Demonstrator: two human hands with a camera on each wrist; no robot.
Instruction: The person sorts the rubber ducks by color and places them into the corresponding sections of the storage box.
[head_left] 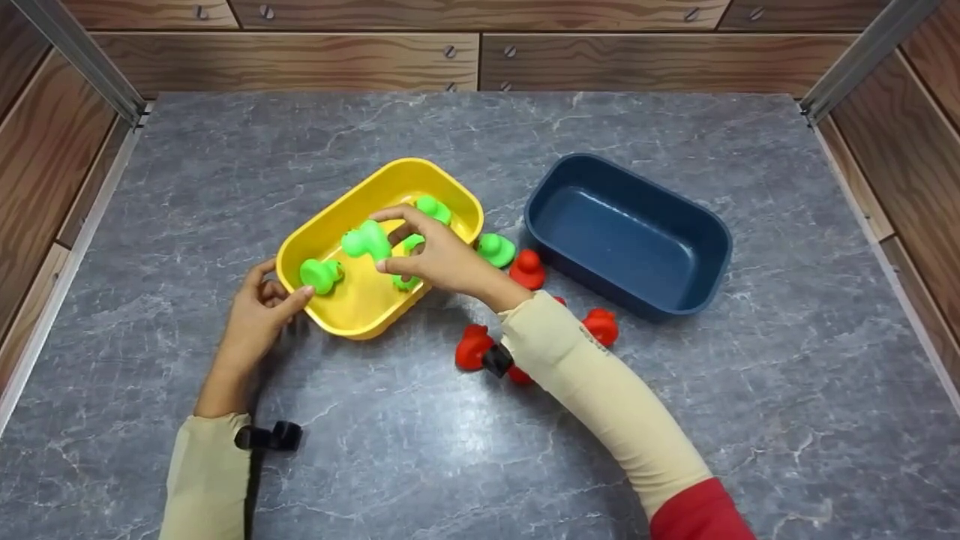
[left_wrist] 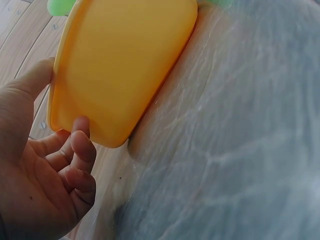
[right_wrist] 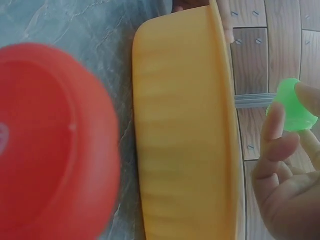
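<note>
A yellow tub (head_left: 360,304) stands tilted across the left of the table. At its left end my left hand (head_left: 251,322) grips the rim, thumb on top and fingers against the outside wall, as the left wrist view shows on the yellow wall (left_wrist: 120,65). Above the tub, my right hand (head_left: 442,259) pinches a green rubber duck (head_left: 367,240) between thumb and fingers. Inside lie more green ducks: one near the left end (head_left: 321,277), another at the far right (head_left: 433,208), and green partly hidden behind my right hand.
A dark blue tub (head_left: 622,240) stands to the right. One green duck (head_left: 495,250) sits on the table between the tubs. Several red ducks, such as one by the blue tub (head_left: 528,270) and one near my sleeve (head_left: 472,349), lie around and partly under my right forearm.
</note>
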